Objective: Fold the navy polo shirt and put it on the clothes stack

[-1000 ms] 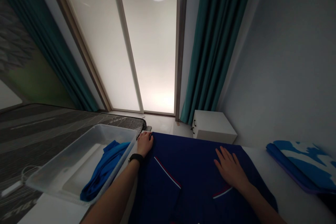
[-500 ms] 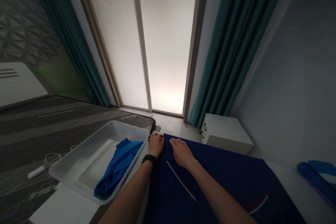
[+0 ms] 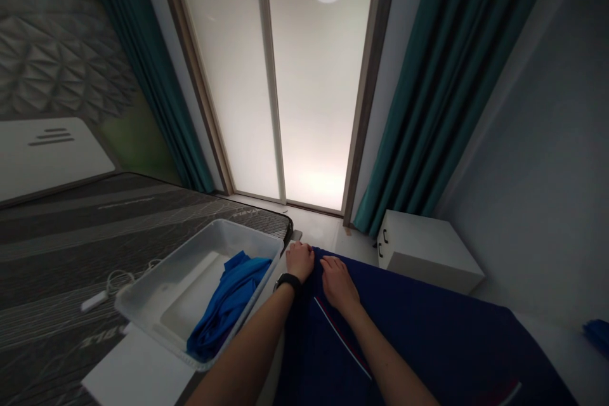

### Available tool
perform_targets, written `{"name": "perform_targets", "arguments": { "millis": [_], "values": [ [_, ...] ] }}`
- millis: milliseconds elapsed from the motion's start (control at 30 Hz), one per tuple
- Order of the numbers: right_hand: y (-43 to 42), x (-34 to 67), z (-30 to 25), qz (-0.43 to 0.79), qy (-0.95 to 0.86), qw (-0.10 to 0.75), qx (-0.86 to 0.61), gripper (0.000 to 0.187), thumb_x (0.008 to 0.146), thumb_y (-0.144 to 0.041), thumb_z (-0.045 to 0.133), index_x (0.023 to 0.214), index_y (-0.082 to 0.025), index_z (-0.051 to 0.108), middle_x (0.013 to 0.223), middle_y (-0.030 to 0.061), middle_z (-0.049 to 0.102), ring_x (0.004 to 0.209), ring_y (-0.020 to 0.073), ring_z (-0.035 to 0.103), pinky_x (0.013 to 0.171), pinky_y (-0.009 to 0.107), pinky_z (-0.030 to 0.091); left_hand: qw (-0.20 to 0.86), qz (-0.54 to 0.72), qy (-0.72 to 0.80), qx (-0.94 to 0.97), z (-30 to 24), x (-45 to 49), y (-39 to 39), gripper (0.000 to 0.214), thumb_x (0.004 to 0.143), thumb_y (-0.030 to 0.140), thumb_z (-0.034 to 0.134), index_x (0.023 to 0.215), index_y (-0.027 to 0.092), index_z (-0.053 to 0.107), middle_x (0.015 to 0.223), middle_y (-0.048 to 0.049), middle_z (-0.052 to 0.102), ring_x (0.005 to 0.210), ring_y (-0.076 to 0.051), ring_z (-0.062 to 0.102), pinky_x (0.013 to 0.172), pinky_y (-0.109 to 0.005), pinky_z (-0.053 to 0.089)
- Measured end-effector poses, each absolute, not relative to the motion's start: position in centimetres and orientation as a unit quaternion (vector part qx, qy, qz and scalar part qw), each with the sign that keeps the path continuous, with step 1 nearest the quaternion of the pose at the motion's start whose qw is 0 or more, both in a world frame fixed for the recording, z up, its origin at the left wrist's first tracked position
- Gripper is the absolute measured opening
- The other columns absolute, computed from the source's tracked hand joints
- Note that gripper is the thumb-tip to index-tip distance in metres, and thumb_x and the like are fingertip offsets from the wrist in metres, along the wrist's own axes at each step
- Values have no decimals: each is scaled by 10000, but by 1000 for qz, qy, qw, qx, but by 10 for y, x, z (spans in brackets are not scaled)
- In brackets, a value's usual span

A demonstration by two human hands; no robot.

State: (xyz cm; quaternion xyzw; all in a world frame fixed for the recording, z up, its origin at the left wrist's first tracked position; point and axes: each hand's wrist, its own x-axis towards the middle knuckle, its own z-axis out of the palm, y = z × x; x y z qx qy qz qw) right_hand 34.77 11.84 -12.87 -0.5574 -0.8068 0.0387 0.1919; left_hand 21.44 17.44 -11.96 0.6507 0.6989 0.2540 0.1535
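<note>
A navy blue garment [image 3: 409, 323] with red and white trim lies spread out in front of me. At its far left corner is my left hand [image 3: 300, 261], a dark watch on the wrist, its fingers closed on the cloth's edge. Just to the right, my right hand [image 3: 339, 282] rests on the garment, palm down, with its fingers slightly bent near the far edge. Their tips are hard to make out. Left of my forearms stands a translucent plastic bin [image 3: 169, 266] with a bright blue folded cloth [image 3: 231, 304] inside.
The bin sits partly on a dark patterned mattress [image 3: 143, 222], beside a white power strip [image 3: 95, 300] and a white sheet or board [image 3: 137, 368]. Beyond the garment is a white cabinet [image 3: 431, 250]. A blue item [image 3: 597, 335] lies at the right edge.
My view has turned slightly left, so the scene sits farther right. The fingers of my right hand are a little more bent. My left hand stays at the garment's corner.
</note>
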Motion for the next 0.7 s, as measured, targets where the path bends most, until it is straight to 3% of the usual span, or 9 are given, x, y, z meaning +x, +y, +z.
{"name": "perform_targets", "arguments": {
  "millis": [67, 200, 267, 467, 700],
  "values": [
    [118, 348, -129, 33, -800, 205, -563, 390, 908, -110, 390, 1227, -156, 611, 1293, 107, 603, 1218, 216, 488, 1048, 328, 310, 202, 262, 701, 632, -120, 215, 185, 131, 890, 247, 612, 942, 153, 687, 1093, -138, 652, 1142, -294, 551, 988, -444, 402],
    [115, 350, -128, 20, -788, 229, -570, 348, 900, -97, 403, 1158, -164, 627, 1145, 102, 649, 1110, 223, 528, 992, 333, 347, 300, 307, 688, 586, -121, 212, 199, 319, 941, 337, 586, 1213, 171, 578, 1224, -94, 596, 1036, -224, 616, 878, -433, 531],
    [114, 351, -128, 15, -787, 239, -569, 330, 888, -89, 422, 1129, -171, 632, 1081, 98, 656, 1058, 226, 538, 960, 340, 366, 338, 342, 670, 565, -121, 211, 199, 351, 944, 351, 585, 1245, 173, 555, 1244, -90, 582, 1031, -219, 617, 859, -433, 545],
    [115, 351, -131, 2, -778, 276, -564, 318, 866, -63, 418, 1064, -192, 632, 1005, 80, 652, 976, 227, 553, 887, 349, 405, 367, 452, 590, 560, -108, 213, 183, 129, 859, 184, 603, 973, 148, 650, 793, -28, 673, 712, -142, 648, 653, -238, 507],
    [124, 363, -133, -20, -732, 319, -602, 323, 900, -99, 368, 1143, -173, 567, 1051, 103, 620, 995, 236, 542, 864, 365, 413, 295, 487, 518, 638, -92, 203, 136, 94, 743, 138, 615, 764, 197, 685, 775, -5, 660, 787, -161, 599, 794, -275, 455]
  ]
}}
